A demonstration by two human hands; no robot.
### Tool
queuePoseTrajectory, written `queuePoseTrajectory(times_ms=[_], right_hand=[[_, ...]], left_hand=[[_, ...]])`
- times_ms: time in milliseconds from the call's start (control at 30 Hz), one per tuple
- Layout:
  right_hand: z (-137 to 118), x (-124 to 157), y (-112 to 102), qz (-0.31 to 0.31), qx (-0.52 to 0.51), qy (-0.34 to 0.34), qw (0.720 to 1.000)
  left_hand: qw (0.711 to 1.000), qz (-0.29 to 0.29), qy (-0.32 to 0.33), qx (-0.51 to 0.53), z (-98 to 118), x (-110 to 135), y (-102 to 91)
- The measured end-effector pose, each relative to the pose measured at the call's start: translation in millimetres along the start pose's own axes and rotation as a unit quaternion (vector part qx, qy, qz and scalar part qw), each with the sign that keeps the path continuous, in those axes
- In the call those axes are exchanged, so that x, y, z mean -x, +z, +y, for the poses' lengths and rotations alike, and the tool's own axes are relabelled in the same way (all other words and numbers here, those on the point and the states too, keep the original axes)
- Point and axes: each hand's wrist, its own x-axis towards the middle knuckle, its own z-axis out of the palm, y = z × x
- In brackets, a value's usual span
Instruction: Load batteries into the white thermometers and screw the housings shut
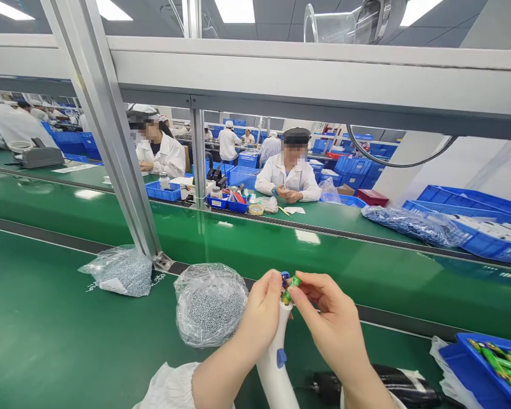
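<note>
A white, tube-shaped handle (276,378) with a blue button on its side stands tilted in front of me, its upper end open. My left hand (260,312) is closed around that upper end, beside a small blue part (285,277). Between the thumb and index finger of my right hand (336,324) is a green battery (296,281), held at the open end of the handle. Its lower part is at the opening; fingers hide some of it. Beneath my right forearm lies a black electric screwdriver (327,387), partly covered.
Clear bags of small metal screws (215,307) and more small parts (130,275) lie left. A blue bin (464,341) with several green batteries is at right. A green conveyor belt (255,233) runs across, behind a metal post (111,130). A co-worker (288,170) sits opposite.
</note>
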Motion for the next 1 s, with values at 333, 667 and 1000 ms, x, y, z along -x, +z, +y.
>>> queuePoseTrajectory(times_ms=[333, 667, 1000], right_hand=[[21, 6, 18, -0.036, -0.176, 0.186, 0.966], [12, 17, 45, -0.137, -0.435, 0.242, 0.856], [20, 25, 50, -0.091, -0.503, 0.244, 0.824]], left_hand=[[0.992, -0.005, 0.101, -0.071, -11, -1, -14.0], [0.98, 0.012, 0.143, -0.14, 7, -1, -22.4], [0.978, 0.023, 0.124, -0.169, 0, 1, -19.7]])
